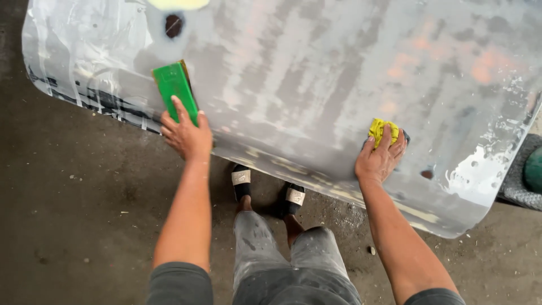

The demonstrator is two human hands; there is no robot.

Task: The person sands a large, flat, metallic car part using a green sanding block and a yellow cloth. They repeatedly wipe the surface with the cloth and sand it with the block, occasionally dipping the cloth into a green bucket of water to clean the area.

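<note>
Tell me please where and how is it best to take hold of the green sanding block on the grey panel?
Probably by its two long edges near the lower end, coming from below. The green sanding block lies flat on the grey panel, long and narrow, lower end toward the person. The left hand already rests there, fingers on top, while the right hand presses a yellow cloth.

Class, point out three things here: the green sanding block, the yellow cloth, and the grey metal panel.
green sanding block (pixel 174 89), head view, middle of its green face.
yellow cloth (pixel 380 130), head view, bunched top above the fingers.
grey metal panel (pixel 316 68), head view, bare sanded middle.
</note>
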